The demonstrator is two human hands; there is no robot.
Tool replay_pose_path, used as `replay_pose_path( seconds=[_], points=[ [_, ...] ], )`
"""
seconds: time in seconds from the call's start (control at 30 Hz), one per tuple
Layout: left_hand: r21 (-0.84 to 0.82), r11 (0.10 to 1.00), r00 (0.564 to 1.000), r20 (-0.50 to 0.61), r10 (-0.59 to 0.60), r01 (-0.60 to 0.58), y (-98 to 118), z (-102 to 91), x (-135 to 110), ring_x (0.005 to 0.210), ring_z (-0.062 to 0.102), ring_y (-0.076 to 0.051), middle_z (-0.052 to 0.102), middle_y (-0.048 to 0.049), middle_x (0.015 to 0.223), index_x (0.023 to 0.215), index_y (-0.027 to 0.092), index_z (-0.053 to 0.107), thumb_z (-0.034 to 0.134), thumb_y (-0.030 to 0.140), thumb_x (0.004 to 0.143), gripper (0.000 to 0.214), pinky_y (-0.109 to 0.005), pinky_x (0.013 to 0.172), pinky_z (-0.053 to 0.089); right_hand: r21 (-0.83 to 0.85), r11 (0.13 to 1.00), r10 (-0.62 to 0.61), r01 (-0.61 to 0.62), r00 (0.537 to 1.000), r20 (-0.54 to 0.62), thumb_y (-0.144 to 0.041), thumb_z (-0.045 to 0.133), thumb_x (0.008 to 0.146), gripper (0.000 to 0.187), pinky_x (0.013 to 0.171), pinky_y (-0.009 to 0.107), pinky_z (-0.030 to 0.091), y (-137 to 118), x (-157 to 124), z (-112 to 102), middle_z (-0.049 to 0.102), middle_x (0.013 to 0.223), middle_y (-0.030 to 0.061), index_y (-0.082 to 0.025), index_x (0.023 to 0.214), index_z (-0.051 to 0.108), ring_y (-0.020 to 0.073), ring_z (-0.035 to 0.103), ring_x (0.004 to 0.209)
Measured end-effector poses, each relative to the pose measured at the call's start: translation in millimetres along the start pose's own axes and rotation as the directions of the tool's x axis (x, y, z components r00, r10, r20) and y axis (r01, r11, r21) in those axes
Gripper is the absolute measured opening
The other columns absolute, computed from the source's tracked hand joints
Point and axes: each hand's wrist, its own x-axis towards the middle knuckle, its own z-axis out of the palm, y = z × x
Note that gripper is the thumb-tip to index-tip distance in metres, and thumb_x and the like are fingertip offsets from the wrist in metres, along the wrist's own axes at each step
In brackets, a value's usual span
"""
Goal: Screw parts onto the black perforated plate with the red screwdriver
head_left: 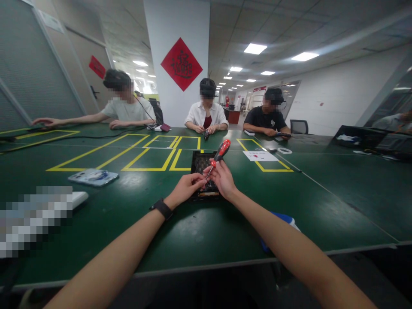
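A screwdriver [222, 150] with a red and black handle is held in my right hand [222, 178], its handle tilted up and away to the right. The thin metal shaft points down toward my left fingertips. My left hand [188, 188] is closed in a pinch close to the shaft's lower end; whatever sits between those fingers is too small to make out. Beneath both hands lies a black tray [200, 162] with a patterned floor. Part of its inside is hidden by my hands, and a small brownish piece [208, 194] shows at its near edge.
Yellow tape outlines [148, 159] mark the green table [135, 231]. A clear packet [93, 177] lies at left, a blue-and-white object [285, 219] beside my right forearm. Beyond are a paper sheet [260, 156] and tape roll [284, 151]. Three people sit across the table.
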Motion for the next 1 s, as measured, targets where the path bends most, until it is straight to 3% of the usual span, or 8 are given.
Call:
replay_pose_path(
  seconds=[0.13,0.43,0.6,0.73,1.0],
  points=[
    [0.066,0.998,0.997,-0.070,0.025,-0.020,-3.4,1.5,1.7,0.053,0.043,-0.007,0.052,0.0034,0.062,0.075,0.014,0.055,0.063,0.041,0.069,0.029,-0.019,0.053,0.036,-0.003,1.000,-0.019,0.019,1.000,-0.010,-0.041,0.047,0.082,0.028,0.055,0.024,0.047,-0.5,-0.2,1.7,0.064,0.073,0.0016,-0.021,0.100,0.046,0.0135,0.062,0.064],
    [-0.071,0.997,0.998,0.059,0.021,-0.017,-4.4,-0.1,0.7,0.063,0.053,-0.011,0.058,-0.0010,0.069,0.079,0.013,0.057,0.050,0.040,0.080,0.028,-0.024,0.064,0.043,-0.056,0.998,-0.005,0.005,1.000,0.016,-0.041,0.044,0.084,0.030,0.056,0.024,0.048,-1.6,-2.1,1.0,0.063,0.073,-0.0007,-0.024,0.109,0.044,0.0118,0.062,0.064],
    [0.017,1.000,0.999,-0.032,0.009,-0.008,1.2,0.2,0.8,0.056,0.046,-0.008,0.053,0.0029,0.065,0.082,0.014,0.055,0.061,0.041,0.071,0.029,-0.020,0.056,0.038,-0.076,0.996,-0.042,0.043,0.999,0.017,-0.041,0.046,0.083,0.027,0.052,0.022,0.048,-0.4,-1.9,0.8,0.062,0.071,-0.0019,-0.024,0.104,0.043,0.0106,0.061,0.060],
    [0.034,0.999,1.000,-0.022,0.005,-0.004,1.4,-0.3,1.1,0.053,0.042,-0.007,0.050,0.0041,0.063,0.078,0.014,0.052,0.066,0.040,0.067,0.031,-0.019,0.051,0.035,-0.096,0.994,-0.058,0.060,0.998,0.022,-0.041,0.048,0.082,0.026,0.052,0.022,0.048,-0.5,-2.2,2.1,0.062,0.072,-0.0022,-0.023,0.101,0.042,0.0108,0.062,0.062],
    [0.036,0.999,0.999,0.006,0.038,-0.038,-8.3,-1.5,1.1,0.060,0.050,-0.010,0.058,-0.0003,0.070,0.080,0.014,0.055,0.054,0.040,0.077,0.026,-0.022,0.058,0.040,-0.055,0.998,-0.025,0.026,0.999,0.020,-0.039,0.043,0.084,0.030,0.049,0.022,0.048,0.9,-0.8,0.7,0.063,0.071,-0.0011,-0.024,0.109,0.040,0.0121,0.062,0.060]
  ],
)
